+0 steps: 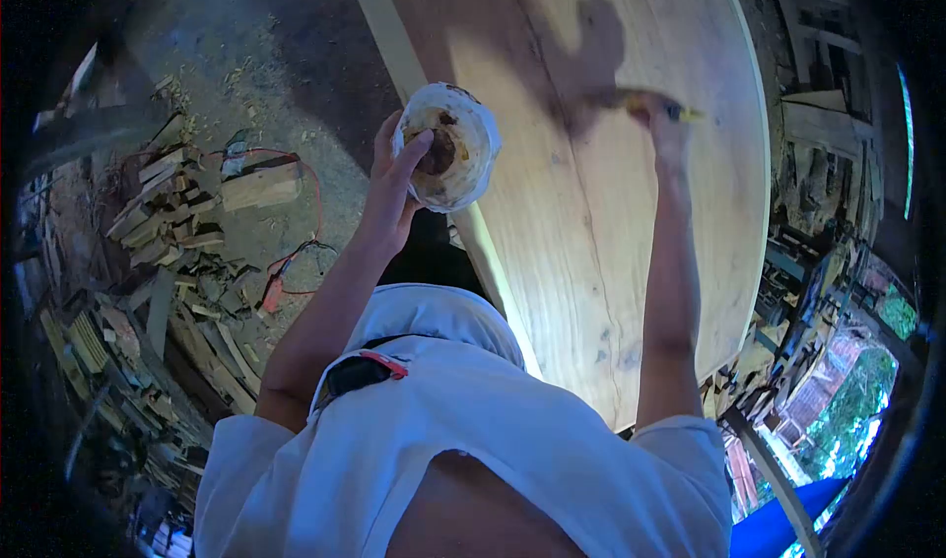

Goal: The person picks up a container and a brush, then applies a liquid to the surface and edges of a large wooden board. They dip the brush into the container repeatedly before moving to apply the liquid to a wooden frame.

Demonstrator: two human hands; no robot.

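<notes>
My left hand [396, 169] grips a whitish bowl [475, 154] with a wavy rim, its thumb over the inside. Brown residue stains the bowl's bottom and wall. Stretched out over a large wooden panel [552, 253], my right hand [668, 130] is closed around a blurred tool with a yellow-and-black handle [678, 112]. The tool's working end points left and is too smeared to name. A long crack or dark grain line runs along the panel, and shadows fall across its far part.
Wood offcuts [163, 208] lie piled on the left, near a red cable [317, 198] and shavings on the floor. A pale wooden beam [384, 26] shows along the panel's left edge. More stacked timber [828, 134] stands beyond the curved right edge.
</notes>
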